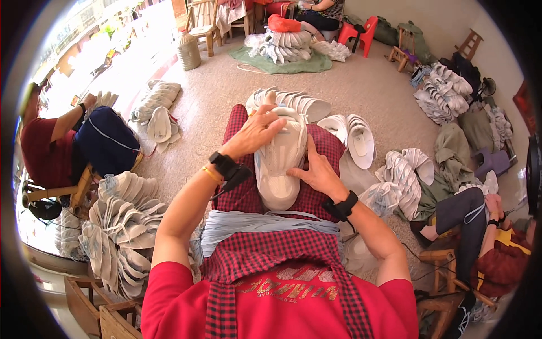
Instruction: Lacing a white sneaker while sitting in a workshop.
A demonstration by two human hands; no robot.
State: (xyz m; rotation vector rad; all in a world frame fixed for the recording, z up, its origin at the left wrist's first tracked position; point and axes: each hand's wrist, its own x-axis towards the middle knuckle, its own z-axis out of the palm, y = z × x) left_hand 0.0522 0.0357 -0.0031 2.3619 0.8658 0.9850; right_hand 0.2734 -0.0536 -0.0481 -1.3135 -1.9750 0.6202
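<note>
A white shoe upper point(278, 164) rests on my lap, its rounded toe toward me and its opening at the far end. My left hand point(261, 131) grips it by the far left edge, with fingers lying over the collar. On the near right side, my right hand point(319, 171) holds the upper between a thumb on top and fingers at the edge. A thick bundle of pale blue-grey laces point(265, 227) lies across my waist over the red-and-black checked apron point(265, 251). Beyond my knees is a row of nested white shoe uppers point(299, 103).
More uppers point(361, 141) lie by my right knee, with stacks on the left point(121, 231) and right point(403, 178). Co-workers sit at left point(48, 141) and right point(502, 243); another is at the back. A red plastic chair point(361, 35) and a green cloth point(282, 66) are farther off.
</note>
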